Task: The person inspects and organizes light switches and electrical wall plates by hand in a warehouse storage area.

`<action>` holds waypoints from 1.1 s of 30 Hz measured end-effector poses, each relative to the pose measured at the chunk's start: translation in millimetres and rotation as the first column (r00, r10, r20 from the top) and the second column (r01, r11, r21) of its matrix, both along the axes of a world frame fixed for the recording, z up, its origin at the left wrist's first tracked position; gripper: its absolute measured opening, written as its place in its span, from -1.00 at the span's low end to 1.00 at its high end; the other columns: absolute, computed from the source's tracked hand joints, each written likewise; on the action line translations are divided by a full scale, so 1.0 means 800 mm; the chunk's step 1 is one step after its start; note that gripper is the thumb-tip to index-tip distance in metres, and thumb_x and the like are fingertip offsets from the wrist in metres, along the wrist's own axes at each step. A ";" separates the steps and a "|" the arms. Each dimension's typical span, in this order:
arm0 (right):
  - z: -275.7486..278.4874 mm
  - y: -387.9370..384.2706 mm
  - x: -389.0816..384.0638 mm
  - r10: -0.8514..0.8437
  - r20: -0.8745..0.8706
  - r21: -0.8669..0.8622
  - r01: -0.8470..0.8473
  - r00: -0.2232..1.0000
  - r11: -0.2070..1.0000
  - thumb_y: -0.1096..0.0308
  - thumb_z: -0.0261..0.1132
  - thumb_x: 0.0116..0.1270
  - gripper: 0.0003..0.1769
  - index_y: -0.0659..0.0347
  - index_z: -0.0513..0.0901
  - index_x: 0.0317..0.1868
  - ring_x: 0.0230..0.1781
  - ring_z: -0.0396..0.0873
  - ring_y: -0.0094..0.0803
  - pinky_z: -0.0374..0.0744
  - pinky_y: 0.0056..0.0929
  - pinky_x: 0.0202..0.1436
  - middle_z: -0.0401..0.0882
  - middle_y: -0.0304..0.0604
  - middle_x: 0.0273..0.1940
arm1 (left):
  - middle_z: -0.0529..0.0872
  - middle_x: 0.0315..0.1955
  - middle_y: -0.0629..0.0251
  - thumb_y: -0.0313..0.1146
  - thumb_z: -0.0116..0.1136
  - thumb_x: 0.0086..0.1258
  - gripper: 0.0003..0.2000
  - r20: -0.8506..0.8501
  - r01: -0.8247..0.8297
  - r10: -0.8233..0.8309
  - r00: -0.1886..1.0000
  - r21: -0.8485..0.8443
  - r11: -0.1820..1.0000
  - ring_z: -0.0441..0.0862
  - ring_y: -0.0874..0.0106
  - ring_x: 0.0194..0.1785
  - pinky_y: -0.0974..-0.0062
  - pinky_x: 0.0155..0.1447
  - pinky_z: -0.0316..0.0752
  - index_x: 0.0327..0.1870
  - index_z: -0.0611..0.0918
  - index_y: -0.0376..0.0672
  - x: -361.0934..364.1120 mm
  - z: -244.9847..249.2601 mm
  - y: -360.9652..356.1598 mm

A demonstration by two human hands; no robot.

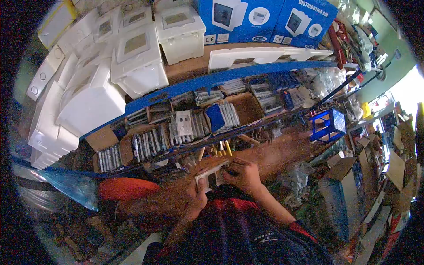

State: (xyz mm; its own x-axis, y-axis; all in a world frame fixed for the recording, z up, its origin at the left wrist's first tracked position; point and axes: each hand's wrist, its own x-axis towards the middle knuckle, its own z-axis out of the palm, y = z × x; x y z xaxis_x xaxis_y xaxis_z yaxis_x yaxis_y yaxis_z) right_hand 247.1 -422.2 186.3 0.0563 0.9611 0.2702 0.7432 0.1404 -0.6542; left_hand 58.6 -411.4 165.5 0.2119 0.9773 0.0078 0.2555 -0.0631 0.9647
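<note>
A white rectangular plastic plate (213,175) with a dark opening in its face sits between both hands, close in front of the person's chest and just above the brown wooden tabletop (278,152). Its long axis runs on a slant, from the lower left near the body up to the right, towards the shelving. The left hand (195,195) grasps the lower left end, thumb laid over the front face. The right hand (244,176) closes over the upper right end, fingers curled across the top edge. Each hand holds its own end, so neither is nearer; the plate bridges the gap between them. Whether its underside touches the tabletop cannot be told. Beyond the hands, well apart from the plate, a blue metal shelf (229,76) carries open brown cardboard boxes (104,138) packed with upright packaged fittings. White plastic enclosure boxes (137,59) are stacked above it, beside blue printed cartons (304,20). A crumpled blue plastic bag (73,185) lies far off to the left.
</note>
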 end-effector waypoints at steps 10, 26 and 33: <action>-0.023 -0.013 0.031 -0.063 -0.587 -0.266 -0.119 0.807 0.957 0.21 0.30 0.22 -0.66 0.32 0.61 -0.13 -0.14 0.56 -0.40 0.48 -0.41 0.01 0.63 -0.10 -0.13 | 0.54 -0.04 0.18 -0.12 -0.11 0.43 -0.60 0.732 0.142 0.291 0.616 -0.467 0.873 0.57 0.32 -0.01 0.37 0.00 0.53 0.13 0.35 -0.22 0.011 -0.048 0.064; -0.018 0.062 0.042 -0.223 -0.692 -0.379 -0.082 0.686 0.922 0.24 0.18 0.35 -0.67 0.40 0.58 -0.10 -0.08 0.43 -0.54 0.39 -0.48 0.04 0.58 -0.19 -0.15 | 0.45 0.10 0.00 0.06 -0.11 0.38 -0.48 -0.025 0.144 -0.158 0.987 -0.296 0.944 0.46 0.17 0.09 0.24 0.14 0.31 0.12 0.45 -0.22 0.019 -0.131 0.117; -0.075 0.043 0.101 -0.299 -0.666 -0.326 0.094 0.684 0.941 0.31 0.19 0.33 -0.74 0.39 0.60 -0.15 -0.23 0.53 -0.56 0.48 -0.56 -0.14 0.64 -0.18 -0.23 | 0.37 0.16 -0.09 0.13 0.16 0.16 -0.30 -0.562 -0.278 0.219 0.798 -0.020 0.960 0.42 0.09 0.16 0.12 0.10 0.40 0.20 0.38 -0.21 -0.011 -0.194 0.258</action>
